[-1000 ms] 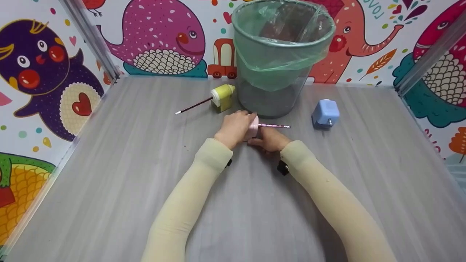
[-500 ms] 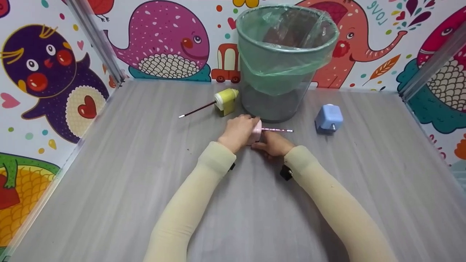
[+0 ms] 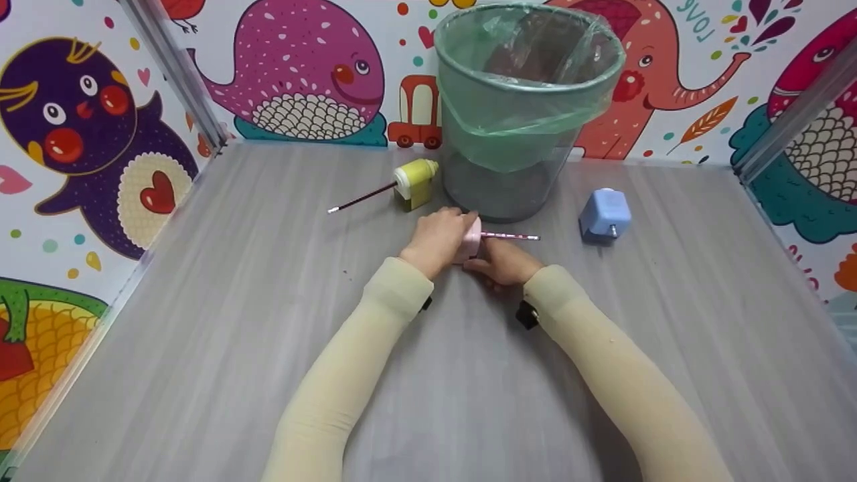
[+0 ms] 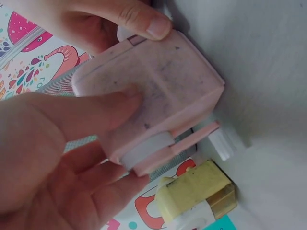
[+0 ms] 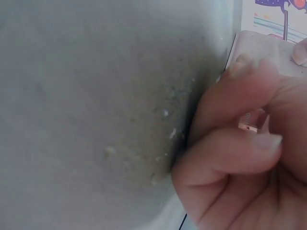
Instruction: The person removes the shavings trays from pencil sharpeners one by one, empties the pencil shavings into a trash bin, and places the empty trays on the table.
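The pink sharpener (image 4: pixel 163 86) is mid-desk (image 3: pixel 234 335), its pencil (image 3: pixel 512 236) jutting right. The left hand's (image 3: pixel 436 237) fingers are clamped round it; the right hand (image 3: pixel 505 261) pinches its right end, fingers curled. A sideways tug there could, I'd judge, twist the sharpener loose or knock the pencil just above. Only the left wrist view shows the crank (image 4: pixel 221 145); only the right, white specks (image 5: pixel 165 113) beside that hand. Far side: bin (image 3: pixel 502 191), between yellow (image 3: pixel 416 182) and blue sharpeners (image 3: pixel 606 214).

Room in front, bin (image 3: pixel 499 191) close behind pink sharpener (image 4: pixel 180 86)
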The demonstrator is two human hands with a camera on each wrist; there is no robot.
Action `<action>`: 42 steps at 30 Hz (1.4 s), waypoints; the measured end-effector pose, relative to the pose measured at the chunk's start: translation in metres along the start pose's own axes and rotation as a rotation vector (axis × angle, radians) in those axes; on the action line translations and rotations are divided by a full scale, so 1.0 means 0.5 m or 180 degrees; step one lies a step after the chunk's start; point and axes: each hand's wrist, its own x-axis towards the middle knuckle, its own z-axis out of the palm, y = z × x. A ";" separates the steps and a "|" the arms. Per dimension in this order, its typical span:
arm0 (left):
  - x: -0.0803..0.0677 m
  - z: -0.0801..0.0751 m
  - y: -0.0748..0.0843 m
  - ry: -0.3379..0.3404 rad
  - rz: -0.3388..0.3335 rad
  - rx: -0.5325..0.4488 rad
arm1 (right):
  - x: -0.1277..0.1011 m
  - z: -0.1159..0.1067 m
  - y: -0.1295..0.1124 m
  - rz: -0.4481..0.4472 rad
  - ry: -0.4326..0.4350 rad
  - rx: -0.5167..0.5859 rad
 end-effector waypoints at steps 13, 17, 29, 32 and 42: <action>-0.001 -0.001 0.001 -0.0020 -0.0004 0.0020 | 0.003 0.010 -0.001 0.0110 -0.0194 0.0874; 0.000 -0.002 0.001 -0.0046 -0.0038 0.0028 | 0.002 0.009 -0.001 0.0210 -0.0286 0.1201; -0.002 0.000 0.000 0.0028 -0.0021 -0.0036 | 0.007 0.008 0.008 0.0059 -0.0479 0.1108; -0.002 0.001 0.001 0.0019 -0.0012 -0.0044 | 0.006 0.008 0.008 0.0013 -0.0484 0.1049; -0.001 0.002 0.000 0.0018 0.0015 -0.0015 | 0.004 0.006 0.006 0.0018 -0.0416 0.0865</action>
